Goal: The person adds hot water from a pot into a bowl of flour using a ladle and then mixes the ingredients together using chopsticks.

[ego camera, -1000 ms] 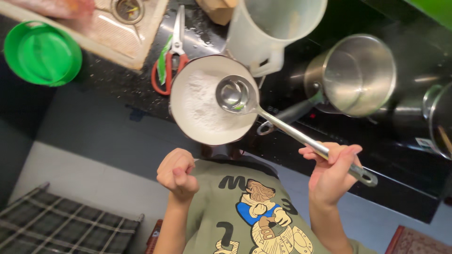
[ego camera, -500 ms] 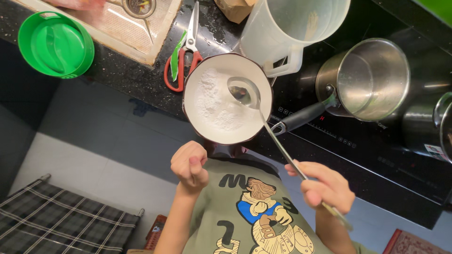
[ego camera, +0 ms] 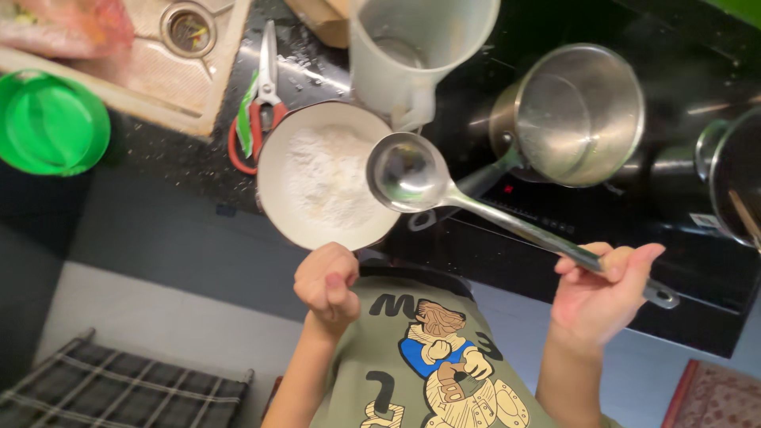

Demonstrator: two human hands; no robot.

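Right hand (ego camera: 598, 289) holds the ladle (ego camera: 408, 174) by its handle end; keep its cup level above the floury pan (ego camera: 326, 178), while left hand (ego camera: 326, 284) stays fisted, empty.

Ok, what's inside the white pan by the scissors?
The white pan holds a heap of white powder, like flour. The ladle, held by the right hand, covers its right edge, so that part is hidden.

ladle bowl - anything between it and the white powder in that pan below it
Nothing visible does. The ladle, held in the right hand, hangs with its empty bowl over the right rim of the white pan. The powder lies uncovered, and the left hand grips at the pan's near edge, outside it.
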